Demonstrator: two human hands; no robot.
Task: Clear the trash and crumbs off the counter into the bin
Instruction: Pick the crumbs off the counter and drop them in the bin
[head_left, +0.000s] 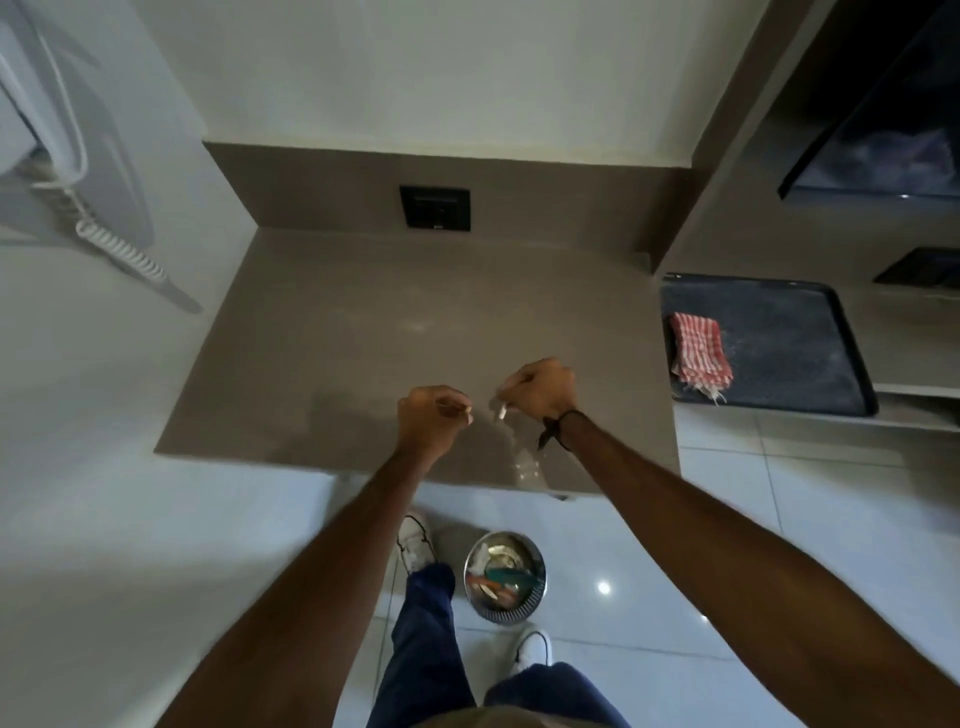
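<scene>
A person stands at a brown counter (332, 332), seen from above, with both bare arms stretched out over its near edge. The left hand (428, 418) is curled nearly closed, pinching a small pale scrap (467, 410) between thumb and fingertips. The right hand (543, 389), with a dark cord tied at the wrist, is also closed in a pinch on a small whitish scrap (501, 412), and what looks like a clear plastic wrapper (527, 462) hangs or lies below it at the counter's edge; the blur makes it hard to tell which. On the floor just in front of the person's white shoes stands a round metal bin (505, 579), open, already holding mixed rubbish. The counter looks mostly bare apart from a faint pale smudge (415, 326) further back. To the right, well apart, a red checked cloth (698, 351) lies on a dark tray (795, 343). To do this step well, each hand should probably keep its pinch tight, travel straight down over the bin's mouth, and let go low so light scraps do not drift onto the tiles.
</scene>
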